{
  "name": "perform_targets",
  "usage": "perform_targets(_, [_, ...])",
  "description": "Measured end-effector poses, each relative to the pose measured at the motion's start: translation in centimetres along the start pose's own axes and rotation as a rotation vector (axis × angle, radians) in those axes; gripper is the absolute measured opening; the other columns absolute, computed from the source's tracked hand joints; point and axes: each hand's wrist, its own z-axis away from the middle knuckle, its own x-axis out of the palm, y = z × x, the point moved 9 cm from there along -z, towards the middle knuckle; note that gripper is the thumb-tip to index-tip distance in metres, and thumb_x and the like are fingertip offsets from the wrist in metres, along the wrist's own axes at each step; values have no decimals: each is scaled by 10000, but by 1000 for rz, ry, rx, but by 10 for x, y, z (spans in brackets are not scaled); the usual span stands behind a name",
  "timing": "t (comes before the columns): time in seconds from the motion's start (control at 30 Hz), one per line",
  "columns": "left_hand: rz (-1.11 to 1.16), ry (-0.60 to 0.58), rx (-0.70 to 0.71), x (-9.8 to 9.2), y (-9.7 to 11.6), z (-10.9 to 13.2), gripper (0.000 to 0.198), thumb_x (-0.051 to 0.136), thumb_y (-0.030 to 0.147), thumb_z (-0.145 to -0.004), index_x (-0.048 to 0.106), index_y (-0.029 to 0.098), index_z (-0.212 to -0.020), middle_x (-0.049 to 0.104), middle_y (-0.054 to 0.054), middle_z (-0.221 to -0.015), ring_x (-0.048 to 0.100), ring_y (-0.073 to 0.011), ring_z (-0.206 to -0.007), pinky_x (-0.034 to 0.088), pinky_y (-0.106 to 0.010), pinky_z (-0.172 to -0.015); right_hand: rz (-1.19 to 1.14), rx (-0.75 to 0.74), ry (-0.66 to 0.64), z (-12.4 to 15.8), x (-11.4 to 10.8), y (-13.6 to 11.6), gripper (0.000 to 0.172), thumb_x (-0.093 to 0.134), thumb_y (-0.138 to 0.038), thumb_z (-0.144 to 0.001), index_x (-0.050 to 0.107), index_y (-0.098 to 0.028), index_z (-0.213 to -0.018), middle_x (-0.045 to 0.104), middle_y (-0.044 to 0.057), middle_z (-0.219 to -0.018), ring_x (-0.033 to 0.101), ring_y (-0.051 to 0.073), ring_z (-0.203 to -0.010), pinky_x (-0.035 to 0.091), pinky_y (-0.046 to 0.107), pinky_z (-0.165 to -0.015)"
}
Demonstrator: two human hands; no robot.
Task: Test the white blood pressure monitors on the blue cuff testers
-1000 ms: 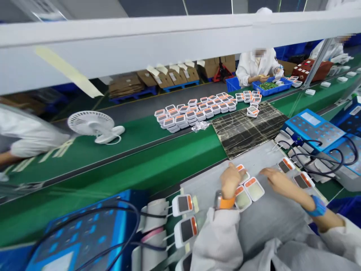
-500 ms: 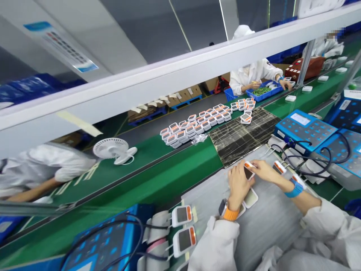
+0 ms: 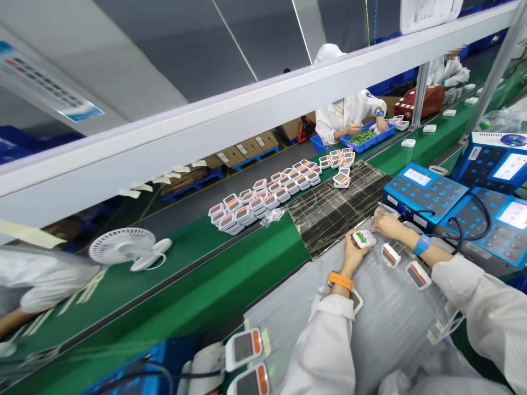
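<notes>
My left hand (image 3: 354, 253) grips a small white device (image 3: 365, 238), turned so that a recess with something green in it faces up. Just right of that device, my right hand (image 3: 387, 226) has its fingers pinched together near thin white leads; what they hold is too small to make out. Two white devices with grey screens and orange strips, a nearer one (image 3: 419, 275) and a farther one (image 3: 390, 255), rest on the grey work surface (image 3: 382, 323) below my right wrist. Another white device (image 3: 356, 300) is partly covered by my left forearm.
Blue test boxes (image 3: 426, 189) with dark cables stand at right. At lower left, screen devices (image 3: 244, 349) are wired to another blue box. Stacked devices (image 3: 267, 195) and a white fan (image 3: 127, 247) line the green belt's far side. Co-workers sit beyond; a white rail (image 3: 230, 112) crosses above.
The device in my left hand has gone from screen side showing to its green recess showing. My right hand has moved off it toward the leads. The view has shifted right.
</notes>
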Motion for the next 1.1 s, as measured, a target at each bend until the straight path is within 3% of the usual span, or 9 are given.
perform_targets(0.27, [-20, -19, 28, -2, -7, -1, 744, 855, 99, -473, 482, 235, -1101, 618, -82, -1274, 654, -217, -1075, 513, -354, -914, -80, 133, 5, -8, 2, 10, 219, 530, -219, -992, 735, -151, -1025, 745, 135, -1117, 660, 249, -1113, 325, 430, -1150])
perform_targets(0.83, [-91, -14, 50, 7, 4, -3, 701, 812, 60, -499, 527, 224, -1118, 659, -77, -1231, 655, -237, -1102, 521, -375, -937, -53, 91, 3, -8, -1, -4, 181, 520, -182, -979, 689, -138, -1027, 708, 141, -1084, 610, 261, -1116, 331, 453, -1130])
perform_targets(1.0, [-110, -24, 37, 8, 7, -4, 714, 829, 69, -483, 533, 222, -1115, 643, -84, -1268, 659, -230, -1082, 527, -376, -925, -171, 86, -66, 0, 3, 8, 249, 667, -117, -847, 688, -168, -1090, 733, 108, -1128, 652, 243, -1110, 260, 466, -1203])
perform_targets(1.1, [-119, -27, 29, 9, 8, -4, 711, 833, 75, -484, 534, 225, -1111, 643, -85, -1275, 664, -230, -1078, 531, -374, -917, -191, 8, -110, 4, 6, 8, 153, 659, -118, -844, 727, -186, -962, 760, 87, -1081, 672, 233, -1067, 211, 478, -1227])
